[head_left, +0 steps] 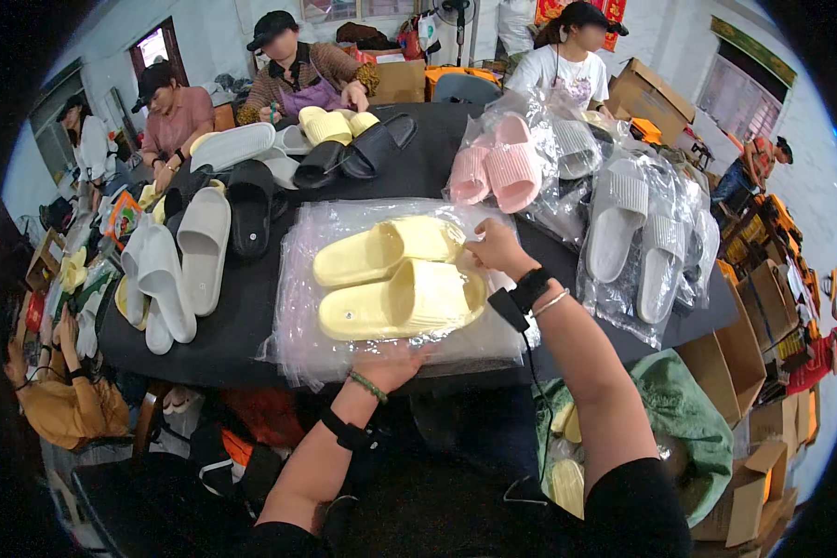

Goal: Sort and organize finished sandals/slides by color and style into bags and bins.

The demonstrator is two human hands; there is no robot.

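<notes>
A pair of pale yellow slide slippers [381, 302] lies side by side at the table's middle, toes to the right. Shiny clear film covers their toe ends, part of a plastic bag [442, 349] on a stack of similar clear bags [298, 270]. My right hand [498, 249] pinches the bag's film beside the far slipper's toe, fingers bent and closed. Below the near slipper, my left hand [392, 367] reaches in at the front edge of the bags. Its fingers are hidden under the plastic and the slipper, so their grip does not show.
Loose white, grey and black slippers [205, 242] crowd the table's left. Bagged grey slippers [660, 251] and pink ones [502, 167] lie at right. A green sack [684, 409] holds yellow slippers below the right edge. Co-workers [293, 74] sit across the table; a cable hangs from my right wrist.
</notes>
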